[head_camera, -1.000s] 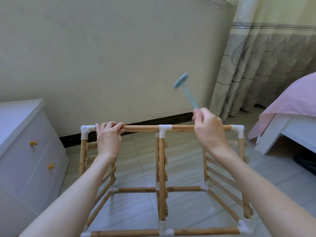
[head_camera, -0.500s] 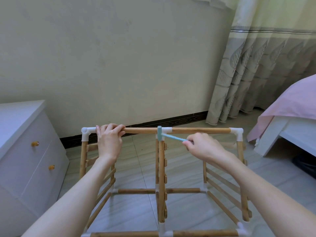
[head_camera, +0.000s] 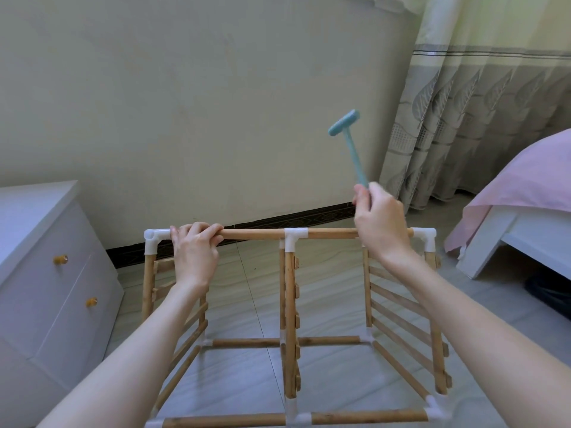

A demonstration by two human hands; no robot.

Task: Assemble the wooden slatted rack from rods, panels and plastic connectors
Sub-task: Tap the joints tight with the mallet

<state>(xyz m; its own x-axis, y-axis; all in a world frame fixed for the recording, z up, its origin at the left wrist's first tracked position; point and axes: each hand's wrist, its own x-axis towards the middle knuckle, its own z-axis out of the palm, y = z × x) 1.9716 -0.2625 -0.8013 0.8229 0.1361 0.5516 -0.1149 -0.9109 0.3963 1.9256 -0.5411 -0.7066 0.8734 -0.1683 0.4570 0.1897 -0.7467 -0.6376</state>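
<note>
The wooden rack (head_camera: 290, 319) stands on the tiled floor (head_camera: 247, 375), a frame of rods joined by white plastic connectors with slatted panels at both ends and a divider in the middle. The left hand (head_camera: 194, 248) grips the top far rod (head_camera: 253, 233), fingers curled over it, just beside the left corner connector (head_camera: 153, 239) and touching its end. The middle T-connector (head_camera: 295, 236) sits on the same rod to the right of that grip, well apart from it. The right hand (head_camera: 378, 217) is raised in front of the rod near the right corner connector (head_camera: 428, 237), thumb and fingers pinched round the lower end of the handle of a small teal plastic hammer (head_camera: 350, 143). The hammer stands tilted, head uppermost and leaning left, held in the air clear of the rack, above the stretch of rod between the T-connector and that hand. Left of the left grip stands a white drawer cabinet (head_camera: 46, 273) with amber knobs. Right of the right grip hang patterned curtains (head_camera: 482, 103), and beyond them is a bed (head_camera: 525, 186) with a pink cover. A pale wall (head_camera: 185, 103) with a dark skirting board lies behind.
</note>
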